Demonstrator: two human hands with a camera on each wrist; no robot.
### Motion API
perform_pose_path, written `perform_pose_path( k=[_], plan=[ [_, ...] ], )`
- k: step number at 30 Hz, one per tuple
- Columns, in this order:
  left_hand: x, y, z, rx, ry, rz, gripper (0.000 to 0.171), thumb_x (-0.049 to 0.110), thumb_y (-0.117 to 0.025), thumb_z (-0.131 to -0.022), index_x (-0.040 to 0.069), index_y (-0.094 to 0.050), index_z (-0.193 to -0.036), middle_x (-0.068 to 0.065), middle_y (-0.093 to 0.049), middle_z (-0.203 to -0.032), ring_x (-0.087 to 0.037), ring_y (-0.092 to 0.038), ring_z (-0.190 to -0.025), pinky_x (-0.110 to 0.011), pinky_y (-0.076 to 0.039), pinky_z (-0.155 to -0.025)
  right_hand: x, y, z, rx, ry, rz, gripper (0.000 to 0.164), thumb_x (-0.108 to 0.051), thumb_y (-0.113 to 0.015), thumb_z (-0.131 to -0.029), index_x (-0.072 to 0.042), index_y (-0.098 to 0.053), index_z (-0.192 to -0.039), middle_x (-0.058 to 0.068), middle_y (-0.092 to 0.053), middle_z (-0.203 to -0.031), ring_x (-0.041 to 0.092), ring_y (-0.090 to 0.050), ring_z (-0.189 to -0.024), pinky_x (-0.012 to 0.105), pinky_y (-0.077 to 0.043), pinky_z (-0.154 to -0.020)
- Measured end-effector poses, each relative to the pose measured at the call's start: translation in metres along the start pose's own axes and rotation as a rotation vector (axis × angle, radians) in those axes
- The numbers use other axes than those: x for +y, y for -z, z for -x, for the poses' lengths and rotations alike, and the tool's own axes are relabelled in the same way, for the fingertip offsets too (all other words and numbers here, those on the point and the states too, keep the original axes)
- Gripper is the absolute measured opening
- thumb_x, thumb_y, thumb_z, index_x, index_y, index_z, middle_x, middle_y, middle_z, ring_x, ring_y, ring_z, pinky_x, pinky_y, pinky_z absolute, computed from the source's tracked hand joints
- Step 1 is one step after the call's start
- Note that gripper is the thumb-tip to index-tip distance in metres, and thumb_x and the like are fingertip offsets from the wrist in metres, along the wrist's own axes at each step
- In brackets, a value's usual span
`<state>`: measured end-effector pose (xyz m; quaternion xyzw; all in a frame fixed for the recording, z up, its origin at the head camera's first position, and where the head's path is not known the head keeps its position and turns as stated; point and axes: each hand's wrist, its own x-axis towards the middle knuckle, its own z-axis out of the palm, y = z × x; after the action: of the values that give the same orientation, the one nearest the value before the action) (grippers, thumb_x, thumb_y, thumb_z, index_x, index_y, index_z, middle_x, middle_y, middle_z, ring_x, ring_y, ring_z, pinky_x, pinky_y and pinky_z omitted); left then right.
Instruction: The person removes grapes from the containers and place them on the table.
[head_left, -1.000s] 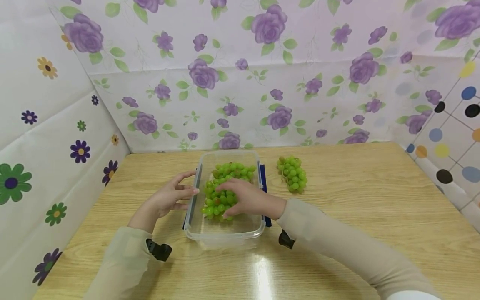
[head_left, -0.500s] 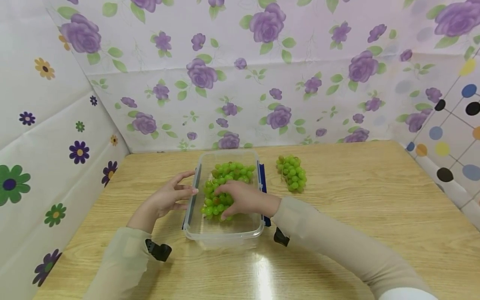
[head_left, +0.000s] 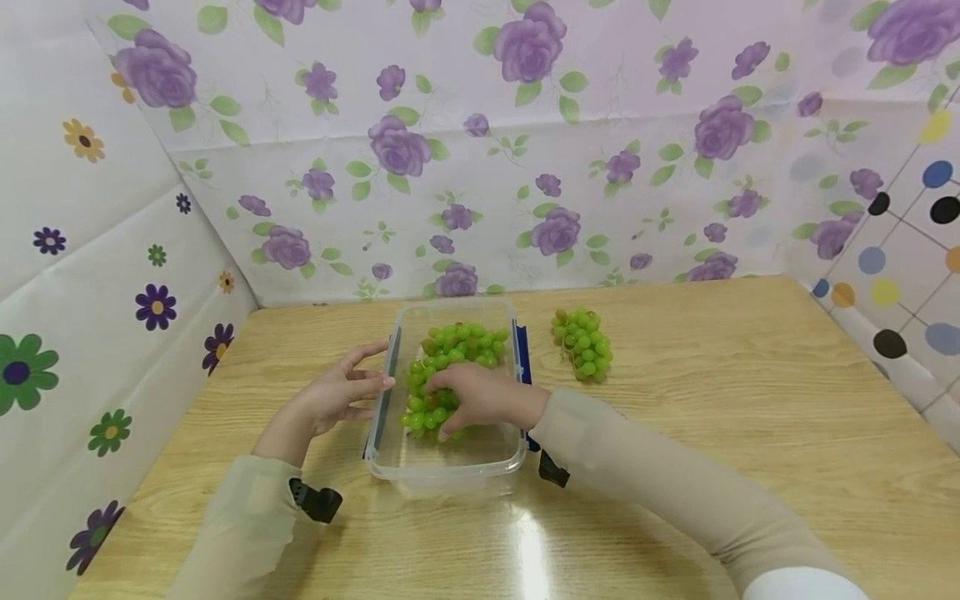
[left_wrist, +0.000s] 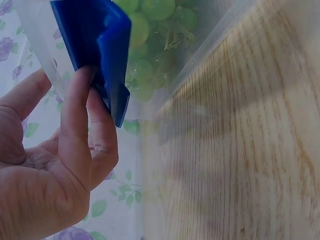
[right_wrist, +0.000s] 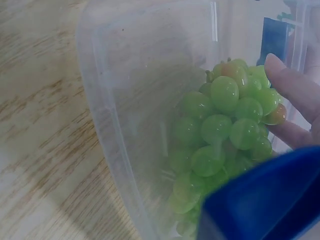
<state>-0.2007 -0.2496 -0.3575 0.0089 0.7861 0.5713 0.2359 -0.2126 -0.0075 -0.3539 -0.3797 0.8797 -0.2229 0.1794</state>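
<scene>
A clear plastic food container (head_left: 447,472) with blue clip latches holds green grapes (head_left: 467,337). Inside it, my right hand (head_left: 483,395) grips a bunch of green grapes (head_left: 422,419), thumb and fingers curved about it. The right wrist view shows fingertips of that hand (right_wrist: 300,97) against the grapes (right_wrist: 220,128). At the container's left side, my left hand (head_left: 333,398) rests its loosely spread fingers on the rim. In the left wrist view, two fingers (left_wrist: 76,125) touch the hanging blue latch (left_wrist: 92,30). Much of the gripped bunch is hidden under the right hand.
Another bunch of green grapes (head_left: 582,343) lies on the wooden table (head_left: 712,392), right of the container. A blue latch (head_left: 523,354) hangs out on the container's right side. Flower-patterned sheets (head_left: 450,142) stand behind and left of the table.
My right hand has shifted slightly to the left and lower over the grapes. The left hand keeps its place at the rim. The head view has shifted slightly.
</scene>
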Motion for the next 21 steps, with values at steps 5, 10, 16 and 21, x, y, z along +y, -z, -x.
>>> perform_pose_path(
  k=[5, 10, 16, 21],
  plan=[
    [0.0001, 0.0001, -0.0001, 0.002, 0.007, -0.009, 0.077, 0.027, -0.06, -0.095, 0.026, -0.011, -0.154, -0.028, -0.016, -0.152, -0.047, -0.029, -0.134, -0.036, -0.05, -0.085, 0.0017, -0.0022, -0.0028, -0.005, 0.003, 0.001, 0.062, -0.024, -0.08, -0.077, -0.01, -0.055, -0.132, 0.002, -0.059, -0.129, 0.018, -0.054, -0.12, 0.032, -0.044, -0.098],
    [-0.0004, 0.0003, -0.0003, 0.0, 0.003, -0.004, 0.077, 0.026, -0.06, -0.095, 0.026, -0.011, -0.154, -0.028, -0.017, -0.152, -0.047, -0.028, -0.134, -0.037, -0.05, -0.086, 0.0012, -0.0029, -0.0031, -0.003, 0.005, 0.02, 0.062, -0.024, -0.08, -0.077, -0.01, -0.055, -0.132, 0.002, -0.059, -0.129, 0.018, -0.054, -0.119, 0.03, -0.045, -0.097],
    [-0.001, 0.0008, -0.0006, 0.001, 0.002, 0.004, 0.077, 0.026, -0.06, -0.095, 0.026, -0.011, -0.154, -0.028, -0.016, -0.151, -0.047, -0.028, -0.134, -0.038, -0.05, -0.087, -0.0004, -0.0033, -0.004, 0.011, 0.006, 0.048, 0.058, -0.023, -0.079, -0.078, -0.012, -0.057, -0.13, 0.0, -0.061, -0.127, 0.016, -0.056, -0.117, 0.029, -0.045, -0.097],
    [-0.0009, 0.0, -0.0004, -0.001, 0.003, 0.005, 0.077, 0.026, -0.06, -0.095, 0.025, -0.011, -0.154, -0.028, -0.017, -0.151, -0.047, -0.028, -0.134, -0.038, -0.05, -0.087, 0.0002, -0.0038, -0.005, 0.018, 0.008, 0.078, 0.055, -0.024, -0.079, -0.079, -0.013, -0.059, -0.129, -0.001, -0.062, -0.125, 0.015, -0.057, -0.114, 0.029, -0.046, -0.095]
  ],
)
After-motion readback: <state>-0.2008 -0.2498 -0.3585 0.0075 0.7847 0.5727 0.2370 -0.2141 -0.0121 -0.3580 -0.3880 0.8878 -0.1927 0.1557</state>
